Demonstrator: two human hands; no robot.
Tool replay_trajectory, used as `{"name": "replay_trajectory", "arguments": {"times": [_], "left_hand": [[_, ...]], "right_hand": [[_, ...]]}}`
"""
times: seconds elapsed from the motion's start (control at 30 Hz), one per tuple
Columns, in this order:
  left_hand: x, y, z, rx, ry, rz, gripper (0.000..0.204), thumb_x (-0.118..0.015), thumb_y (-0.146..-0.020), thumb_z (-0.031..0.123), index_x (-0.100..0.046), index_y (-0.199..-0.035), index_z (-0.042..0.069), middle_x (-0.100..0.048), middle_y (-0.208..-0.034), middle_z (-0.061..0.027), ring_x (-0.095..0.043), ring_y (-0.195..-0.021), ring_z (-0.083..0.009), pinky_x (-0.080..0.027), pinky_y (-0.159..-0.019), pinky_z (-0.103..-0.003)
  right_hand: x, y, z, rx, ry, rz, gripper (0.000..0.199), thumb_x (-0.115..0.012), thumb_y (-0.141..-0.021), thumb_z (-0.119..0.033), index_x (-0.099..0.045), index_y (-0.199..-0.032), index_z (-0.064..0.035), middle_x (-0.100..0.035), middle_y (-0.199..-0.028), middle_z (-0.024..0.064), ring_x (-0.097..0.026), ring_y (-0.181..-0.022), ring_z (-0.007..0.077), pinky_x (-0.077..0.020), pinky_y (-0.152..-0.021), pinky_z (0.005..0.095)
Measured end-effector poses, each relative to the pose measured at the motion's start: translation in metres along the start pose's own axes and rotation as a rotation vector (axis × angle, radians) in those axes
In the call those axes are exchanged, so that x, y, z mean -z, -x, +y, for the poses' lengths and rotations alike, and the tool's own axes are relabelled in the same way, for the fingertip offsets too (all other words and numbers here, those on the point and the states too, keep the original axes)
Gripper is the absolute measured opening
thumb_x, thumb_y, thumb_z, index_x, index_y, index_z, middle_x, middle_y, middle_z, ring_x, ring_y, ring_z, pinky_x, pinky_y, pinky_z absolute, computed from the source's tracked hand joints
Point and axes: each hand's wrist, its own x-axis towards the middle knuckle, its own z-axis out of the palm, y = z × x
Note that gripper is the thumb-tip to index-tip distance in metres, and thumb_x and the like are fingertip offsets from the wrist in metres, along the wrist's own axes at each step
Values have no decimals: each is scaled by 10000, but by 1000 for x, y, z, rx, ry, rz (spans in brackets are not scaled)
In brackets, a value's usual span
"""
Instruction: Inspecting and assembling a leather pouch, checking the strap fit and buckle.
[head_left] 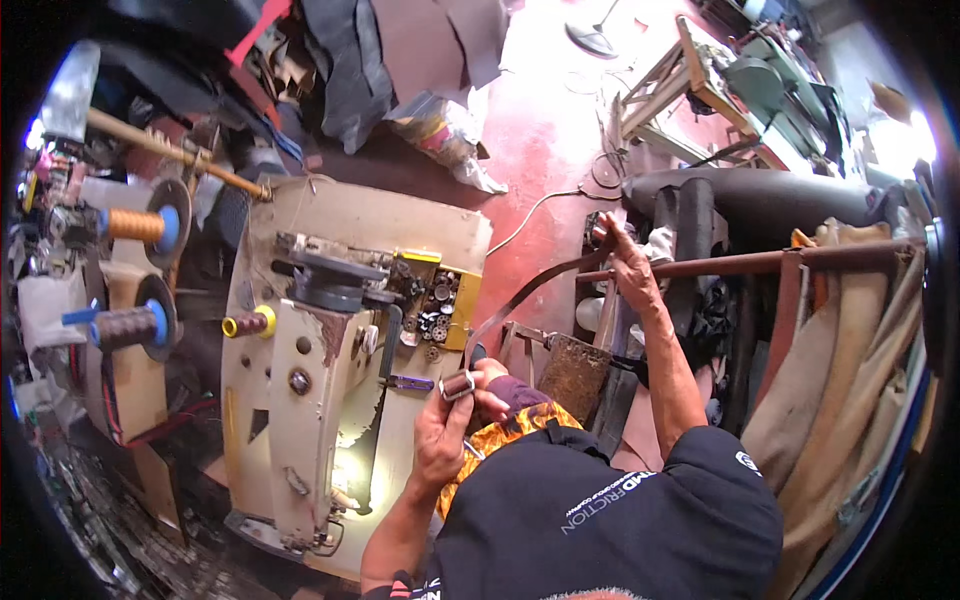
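Observation:
A long dark-brown leather belt (535, 285) curves between my two hands. My left hand (440, 440), beside the sewing machine, is closed on one end, where a silvery metal buckle (457, 385) shows above the fingers. Stretched out to the right and farther away, my right hand (632, 268) grips the other end. A small dark piece with a metallic glint (597, 230) sits at those fingertips; I cannot tell its kind. Between the hands, the strap hangs in a loose bow over the floor.
To the left stands a worn cream sewing machine (300, 400) on its table, with a tray of bobbins (440, 310) and purple thread snips (410, 383). Large thread spools (135, 225) are farther left. Leather hides (835, 320) hang over a rail (760, 262) at right. A cable (540, 215) crosses the red floor.

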Motion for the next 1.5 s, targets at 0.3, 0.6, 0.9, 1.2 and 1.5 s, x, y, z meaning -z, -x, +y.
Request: {"name": "replay_trajectory", "arguments": {"times": [0.3, 0.6, 0.9, 1.2, 1.5], "left_hand": [[-40, -41, 53, -6, -68, -61, 173, -499, -1008, 171, -562, -1076, 26, -483, -659, -12, -442, -570, -86, -384, -526, -235], [-56, -91, 42, 42, 168, -161, 199, -529, -992, 179, -615, -1074, 19, -595, -705, -44, -562, -610, -111, -468, -564, -236], [-107, -219, 31, -154, -369, -149, 168, -506, -994, 119, -585, -1068, -9, -599, -779, -63, -568, -667, -137, -469, -629, -265], [-215, -450, 38, -801, -1206, -219, 384, -586, -900, 148, -514, -1193, -90, -555, -1036, -221, -557, -873, -363, -471, -769, -438], [-306, -638, 114, -489, -1217, -508, 428, -634, -793, 46, -551, -1208, -21, -534, -1045, -181, -541, -991, -349, -452, -887, -418]], "right_hand": [[-14, 36, -109, -38, -219, 297, 492, -496, -982, -58, -347, -1451, -48, -583, -1262, 145, -677, -904, 189, -564, -763, 284], [-58, 69, -168, -217, -486, 238, 400, -537, -962, -91, -436, -1334, 14, -617, -1195, 180, -684, -861, 211, -561, -689, 281], [-27, -33, -175, -435, -560, 55, 277, -625, -919, -134, -614, -1168, -16, -601, -799, -13, -540, -612, 54, -428, -557, 205], [106, -236, -154, -430, -532, 86, 361, -691, -890, -167, -596, -1206, -21, -622, -817, -19, -518, -635, 36, -404, -560, 197], [251, -406, -192, -392, -486, -97, 145, -637, -922, -182, -584, -968, -55, -581, -757, -5, -514, -619, 60, -409, -551, 212]]}}
